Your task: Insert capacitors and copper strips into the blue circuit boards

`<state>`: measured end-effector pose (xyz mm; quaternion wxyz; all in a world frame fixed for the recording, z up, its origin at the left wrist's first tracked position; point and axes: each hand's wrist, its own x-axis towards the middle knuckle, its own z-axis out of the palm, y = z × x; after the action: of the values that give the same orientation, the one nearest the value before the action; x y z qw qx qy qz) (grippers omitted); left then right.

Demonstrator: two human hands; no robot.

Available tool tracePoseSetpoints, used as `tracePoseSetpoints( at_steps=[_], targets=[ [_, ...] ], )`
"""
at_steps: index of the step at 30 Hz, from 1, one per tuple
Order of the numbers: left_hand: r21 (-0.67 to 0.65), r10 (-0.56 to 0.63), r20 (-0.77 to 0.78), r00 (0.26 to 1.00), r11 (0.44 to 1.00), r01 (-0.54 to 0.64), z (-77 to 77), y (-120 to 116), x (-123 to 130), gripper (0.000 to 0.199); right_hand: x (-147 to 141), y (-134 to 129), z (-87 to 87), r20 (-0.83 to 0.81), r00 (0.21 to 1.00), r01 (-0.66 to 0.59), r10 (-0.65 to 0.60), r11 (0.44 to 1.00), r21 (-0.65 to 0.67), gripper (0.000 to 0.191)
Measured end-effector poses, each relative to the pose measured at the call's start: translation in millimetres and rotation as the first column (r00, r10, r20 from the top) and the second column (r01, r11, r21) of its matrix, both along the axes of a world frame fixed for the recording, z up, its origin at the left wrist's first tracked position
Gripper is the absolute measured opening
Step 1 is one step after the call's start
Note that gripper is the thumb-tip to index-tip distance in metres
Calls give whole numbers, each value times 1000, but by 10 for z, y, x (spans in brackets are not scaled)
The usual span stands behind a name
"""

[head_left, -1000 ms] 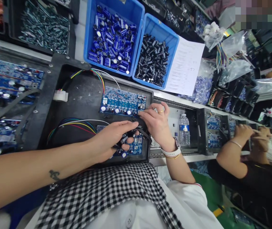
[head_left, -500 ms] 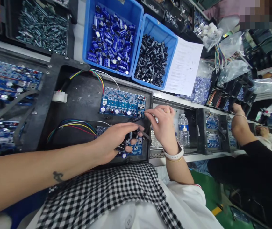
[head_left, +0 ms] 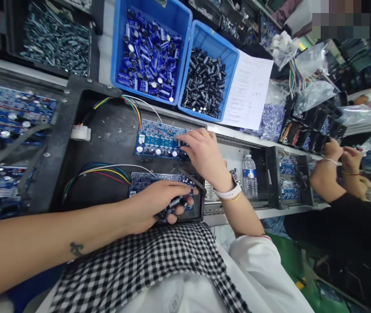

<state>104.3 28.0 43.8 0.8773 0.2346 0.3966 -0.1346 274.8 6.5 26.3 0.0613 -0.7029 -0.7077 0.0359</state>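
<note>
My left hand (head_left: 154, 198) is curled around several black capacitors (head_left: 174, 203), low over the nearer blue circuit board (head_left: 140, 177), and covers much of that board. The fingertips of my right hand (head_left: 203, 150) are pinched at the right part of the farther blue circuit board (head_left: 157, 139). Between them shows a small dark capacitor (head_left: 179, 142), partly hidden by the fingers. Silver-topped capacitors stand along the farther board's near edge. Both boards lie in a black tray (head_left: 107, 148), with coloured wires running from their left ends.
Behind the tray stand a blue bin (head_left: 115, 48) of blue capacitors and a smaller blue bin (head_left: 234, 74) of black ones. A printed sheet (head_left: 253, 87) lies beside them. A water bottle (head_left: 250, 174) stands to the right. A co-worker's arm (head_left: 324, 178) reaches in farther right.
My right hand has moved left and slightly away from me, from the tray's right edge onto the farther board. My left hand has dropped slightly towards me, still holding the capacitors.
</note>
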Motion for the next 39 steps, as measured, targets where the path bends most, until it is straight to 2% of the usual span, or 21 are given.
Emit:
tracePoseSetpoints(
  at_steps=[3,5,10,13,17,22,25,30,35,39],
  targets=[
    [24,15,0,1000,1000,-15,0,27,0,19,-1,141,-52,42,997,-64,67,997,-53,21],
    [25,26,5,1000,999,-26,5,39,-2,19,26,145,-33,-15,998,-63,63,997,-51,21],
    [19,27,25,999,999,-28,47,39,4,14,188,-127,124,-305,951,65,-49,997,44,27],
    [37,24,28,999,999,-25,79,29,17,9,269,-301,126,-341,935,127,-101,990,55,25],
    [40,43,41,998,998,-44,81,18,21,11,285,-377,11,-255,956,153,-146,988,11,23],
    [39,56,6,998,998,-57,47,29,14,19,249,-361,-52,-99,970,227,-222,973,43,14],
    [59,63,-13,998,996,-63,43,38,19,23,246,-351,-46,-97,970,229,-224,972,49,13],
    [38,117,-38,992,993,-116,50,52,32,20,245,-342,-49,-106,966,244,-236,967,69,14],
    [46,217,-44,975,975,-215,57,91,46,10,243,-347,-96,-80,974,222,-214,969,108,13],
    [-9,288,-39,957,957,-288,36,115,48,8,220,-383,-121,-37,981,194,-190,965,178,11]
  ],
)
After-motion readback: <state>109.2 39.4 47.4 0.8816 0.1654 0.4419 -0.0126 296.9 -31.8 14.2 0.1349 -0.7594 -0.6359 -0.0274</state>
